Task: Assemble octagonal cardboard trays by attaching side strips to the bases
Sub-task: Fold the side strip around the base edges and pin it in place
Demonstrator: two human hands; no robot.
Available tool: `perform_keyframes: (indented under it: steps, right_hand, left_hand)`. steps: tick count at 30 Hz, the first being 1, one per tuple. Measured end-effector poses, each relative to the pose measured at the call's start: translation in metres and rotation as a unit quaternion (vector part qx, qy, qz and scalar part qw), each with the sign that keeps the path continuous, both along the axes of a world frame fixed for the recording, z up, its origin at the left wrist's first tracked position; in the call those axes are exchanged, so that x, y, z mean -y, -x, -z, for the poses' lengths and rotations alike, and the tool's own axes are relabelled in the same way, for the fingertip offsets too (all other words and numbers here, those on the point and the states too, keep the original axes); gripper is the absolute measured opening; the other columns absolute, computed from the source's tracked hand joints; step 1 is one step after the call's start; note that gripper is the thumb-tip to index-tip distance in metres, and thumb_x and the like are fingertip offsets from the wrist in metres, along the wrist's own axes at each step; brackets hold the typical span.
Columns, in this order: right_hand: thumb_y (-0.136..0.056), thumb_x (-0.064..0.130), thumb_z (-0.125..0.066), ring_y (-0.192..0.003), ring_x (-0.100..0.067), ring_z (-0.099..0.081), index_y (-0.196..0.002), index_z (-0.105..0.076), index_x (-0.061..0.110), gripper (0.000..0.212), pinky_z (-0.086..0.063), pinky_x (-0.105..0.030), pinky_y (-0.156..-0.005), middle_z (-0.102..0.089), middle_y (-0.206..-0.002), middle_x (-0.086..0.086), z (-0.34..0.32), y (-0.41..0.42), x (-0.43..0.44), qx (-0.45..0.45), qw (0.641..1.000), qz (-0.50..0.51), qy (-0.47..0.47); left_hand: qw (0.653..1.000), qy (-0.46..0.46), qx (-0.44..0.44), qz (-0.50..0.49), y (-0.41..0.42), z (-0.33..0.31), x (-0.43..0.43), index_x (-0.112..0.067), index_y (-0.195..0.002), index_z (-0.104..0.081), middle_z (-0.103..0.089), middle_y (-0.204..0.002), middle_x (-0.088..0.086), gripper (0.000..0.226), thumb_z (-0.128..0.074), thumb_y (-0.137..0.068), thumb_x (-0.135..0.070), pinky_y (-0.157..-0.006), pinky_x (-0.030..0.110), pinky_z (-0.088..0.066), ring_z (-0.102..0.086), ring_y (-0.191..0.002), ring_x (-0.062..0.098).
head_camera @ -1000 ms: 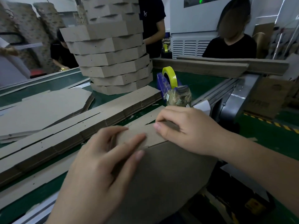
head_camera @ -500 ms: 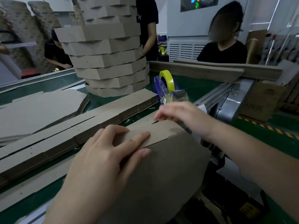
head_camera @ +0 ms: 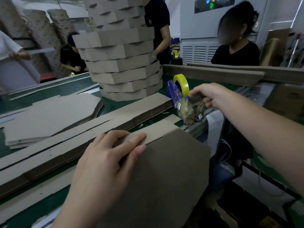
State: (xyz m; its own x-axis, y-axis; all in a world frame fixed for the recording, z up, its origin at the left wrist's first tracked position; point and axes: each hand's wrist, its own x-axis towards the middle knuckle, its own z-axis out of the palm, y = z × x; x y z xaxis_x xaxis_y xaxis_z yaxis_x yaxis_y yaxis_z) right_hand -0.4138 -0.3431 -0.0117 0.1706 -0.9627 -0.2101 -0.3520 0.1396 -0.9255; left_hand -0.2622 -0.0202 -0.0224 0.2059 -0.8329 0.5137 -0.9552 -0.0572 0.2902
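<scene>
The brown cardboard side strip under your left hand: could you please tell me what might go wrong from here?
Only the left hand holds the brown cardboard side strip on the octagonal cardboard base; it may slip out of line. The right hand, at the blue tape dispenser with yellow roll, might tug and jolt it.

A single head-worn wide-angle camera looks forward and down, close over the near edge of the green worktable point(head_camera: 70, 87), toward its far edge.
</scene>
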Motion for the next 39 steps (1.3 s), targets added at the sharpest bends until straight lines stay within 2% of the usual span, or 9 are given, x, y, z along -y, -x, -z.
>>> perform_keyframes:
  steps: [6,9,13,15,17,22,27,33,39]
  right_hand:
    - [-0.073,0.012,-0.069,-0.055,-0.006,-0.033,-0.078,-0.071,0.012,0.005,-0.037,-0.02,-0.054,-0.059,-0.085,0.003,0.002,-0.007,-0.019,0.212,0.973,0.087,0.017]
    - [-0.079,0.004,-0.061,-0.054,-0.005,-0.044,-0.063,-0.061,0.009,0.017,-0.041,-0.024,-0.065,-0.06,-0.067,0.001,0.023,0.002,-0.038,0.287,0.95,0.065,0.101]
    - [-0.08,0.01,-0.064,-0.056,-0.02,-0.047,-0.059,-0.062,-0.003,0.025,-0.039,-0.03,-0.065,-0.05,-0.055,-0.01,0.044,0.024,-0.042,0.023,0.978,0.043,0.203]
    - [-0.082,0.016,-0.065,-0.055,-0.025,-0.046,-0.057,-0.061,0.0,0.03,-0.038,-0.029,-0.057,-0.048,-0.056,-0.015,0.046,0.035,-0.043,-0.16,0.959,0.062,0.226]
    - [-0.085,0.02,-0.065,-0.064,-0.029,-0.054,-0.064,-0.067,-0.001,0.03,-0.043,-0.031,-0.061,-0.061,-0.067,-0.017,0.042,0.043,-0.054,-0.216,0.932,0.081,0.278]
    - [-0.086,0.022,-0.071,-0.067,-0.004,-0.047,-0.074,-0.069,0.02,0.013,-0.036,-0.013,-0.064,-0.053,-0.074,0.005,0.011,0.033,-0.126,0.018,0.918,-0.054,0.394]
    - [-0.085,0.019,-0.066,-0.06,0.001,-0.057,-0.08,-0.074,0.018,0.01,-0.039,-0.007,-0.058,-0.063,-0.062,0.015,0.005,0.016,-0.209,0.242,0.883,-0.216,0.34]
    - [-0.088,0.018,-0.068,-0.038,0.004,-0.048,-0.069,-0.072,0.011,0.021,-0.033,-0.005,-0.043,-0.049,-0.037,0.015,0.043,-0.006,-0.241,0.301,0.931,-0.15,0.144]
    - [-0.084,0.029,-0.072,-0.035,0.001,-0.043,-0.059,-0.072,0.017,0.028,-0.03,-0.006,-0.042,-0.047,-0.036,0.013,0.048,-0.011,-0.246,0.294,0.946,-0.086,0.103]
  left_hand:
    - [1.0,0.001,-0.007,-0.002,-0.002,0.002,-0.002,-0.043,-0.119,-0.064,-0.06,-0.11,-0.016,0.045,-0.034,-0.089,-0.058,-0.077,0.034,-0.048,-0.057,-0.101,0.011]
    - [1.0,0.002,-0.01,-0.004,-0.004,0.002,-0.003,-0.043,-0.119,-0.064,-0.06,-0.11,-0.016,0.045,-0.034,-0.089,-0.058,-0.078,0.033,-0.047,-0.057,-0.102,0.011]
    - [1.0,0.003,-0.016,0.0,-0.003,0.001,-0.003,-0.044,-0.118,-0.064,-0.06,-0.109,-0.017,0.045,-0.035,-0.088,-0.058,-0.077,0.031,-0.047,-0.056,-0.101,0.01]
    - [1.0,0.006,-0.019,0.002,-0.002,0.0,-0.003,-0.042,-0.117,-0.066,-0.06,-0.108,-0.017,0.045,-0.036,-0.087,-0.058,-0.077,0.031,-0.047,-0.057,-0.1,0.01]
    - [1.0,0.007,-0.021,0.005,0.0,-0.001,-0.004,-0.041,-0.115,-0.067,-0.06,-0.107,-0.017,0.043,-0.039,-0.087,-0.057,-0.078,0.032,-0.048,-0.057,-0.1,0.01]
    - [1.0,0.013,-0.012,0.01,0.005,-0.003,-0.001,-0.036,-0.106,-0.07,-0.061,-0.104,-0.016,0.038,-0.044,-0.086,-0.055,-0.076,0.035,-0.049,-0.06,-0.096,0.013]
    - [1.0,0.007,-0.001,0.023,0.007,-0.003,0.001,-0.034,-0.106,-0.069,-0.061,-0.106,-0.015,0.042,-0.038,-0.086,-0.055,-0.075,0.037,-0.05,-0.058,-0.099,0.013]
    - [0.999,0.01,-0.006,0.041,0.008,-0.002,-0.001,-0.031,-0.113,-0.068,-0.061,-0.108,-0.011,0.042,-0.04,-0.085,-0.048,-0.08,0.042,-0.05,-0.058,-0.103,0.017]
    - [0.998,0.006,-0.016,0.055,0.007,0.0,-0.003,-0.037,-0.11,-0.059,-0.057,-0.105,-0.022,0.033,-0.04,-0.086,-0.049,-0.081,0.029,-0.046,-0.053,-0.102,0.007]
